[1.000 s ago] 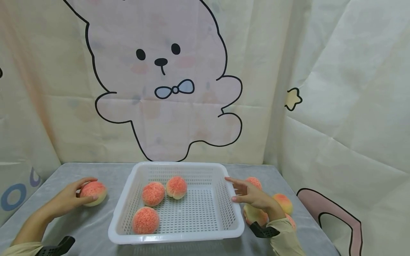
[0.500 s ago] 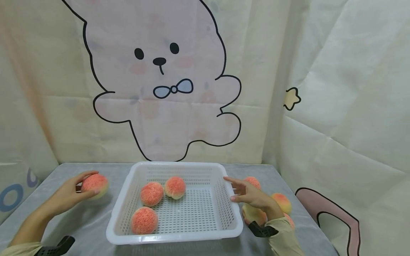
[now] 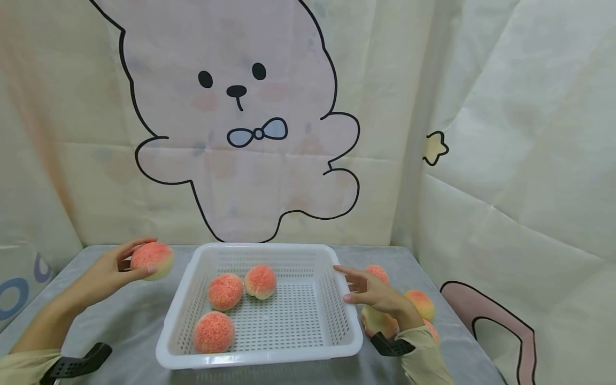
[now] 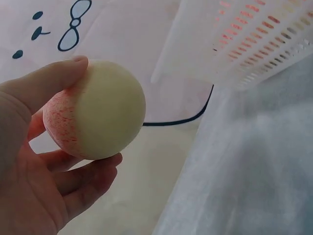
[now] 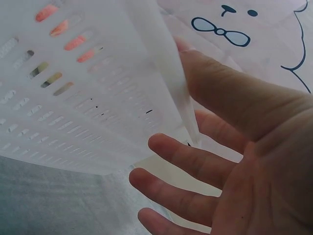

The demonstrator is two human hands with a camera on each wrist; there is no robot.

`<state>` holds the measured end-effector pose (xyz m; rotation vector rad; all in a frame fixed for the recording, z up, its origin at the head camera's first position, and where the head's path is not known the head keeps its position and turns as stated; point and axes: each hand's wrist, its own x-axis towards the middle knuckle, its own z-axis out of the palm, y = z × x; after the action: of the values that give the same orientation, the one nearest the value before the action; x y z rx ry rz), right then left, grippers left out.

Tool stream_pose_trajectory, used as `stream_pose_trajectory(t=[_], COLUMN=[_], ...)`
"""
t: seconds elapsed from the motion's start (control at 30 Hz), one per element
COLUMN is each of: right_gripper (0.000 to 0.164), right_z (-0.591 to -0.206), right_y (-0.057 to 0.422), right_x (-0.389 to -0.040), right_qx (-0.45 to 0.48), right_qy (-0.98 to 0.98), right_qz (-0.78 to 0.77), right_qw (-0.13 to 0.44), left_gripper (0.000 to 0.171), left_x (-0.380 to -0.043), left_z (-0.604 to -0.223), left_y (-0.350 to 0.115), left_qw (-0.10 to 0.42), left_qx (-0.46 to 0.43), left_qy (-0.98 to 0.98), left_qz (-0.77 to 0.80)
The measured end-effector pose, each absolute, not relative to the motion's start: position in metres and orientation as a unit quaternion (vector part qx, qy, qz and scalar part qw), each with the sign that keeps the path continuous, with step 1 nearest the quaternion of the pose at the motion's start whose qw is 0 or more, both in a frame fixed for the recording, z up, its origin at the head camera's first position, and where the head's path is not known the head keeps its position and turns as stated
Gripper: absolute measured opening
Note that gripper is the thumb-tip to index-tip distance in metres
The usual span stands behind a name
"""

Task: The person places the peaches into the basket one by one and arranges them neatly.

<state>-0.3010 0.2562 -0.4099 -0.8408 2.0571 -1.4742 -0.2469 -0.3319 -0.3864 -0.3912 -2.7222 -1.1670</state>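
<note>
My left hand (image 3: 108, 274) holds a peach (image 3: 153, 261) above the table, left of the basket, with the thumb and fingers curled round it. In the left wrist view its pale side (image 4: 112, 110) faces the camera and its red side is nearer the palm. My right hand (image 3: 377, 293) rests on the right rim of the white plastic basket (image 3: 260, 354), thumb and index fingertip at the rim. Its other fingers (image 5: 171, 191) hang loosely outside the wall. Three peaches lie in the basket's left half, one of them a red peach (image 3: 214, 332).
Several more peaches, among them a yellow-red peach (image 3: 420, 305), lie on the table right of the basket, partly hidden by my right hand and forearm. A grey cloth covers the table (image 3: 139, 337). A printed curtain (image 3: 260, 187) hangs behind its far edge.
My left hand has lifted the peach off the table and moved it up and slightly right. My right hand keeps its place at the basket rim. The whole view has shifted slightly.
</note>
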Motion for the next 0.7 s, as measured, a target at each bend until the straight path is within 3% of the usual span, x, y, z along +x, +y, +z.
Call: stream_pose_trajectory(t=[0.7], right_gripper=[0.080], right_z=[-0.409], right_y=[0.255], right_x=[-0.300], right_qx=[-0.303], right_qy=[0.744], right_qz=[-0.545], right_qw=[0.241], left_gripper=[0.065], left_x=[-0.252], left_z=[-0.353], left_y=[-0.275], left_qw=[0.047], left_qx=[-0.233], left_qy=[-0.877], left_qz=[-0.418])
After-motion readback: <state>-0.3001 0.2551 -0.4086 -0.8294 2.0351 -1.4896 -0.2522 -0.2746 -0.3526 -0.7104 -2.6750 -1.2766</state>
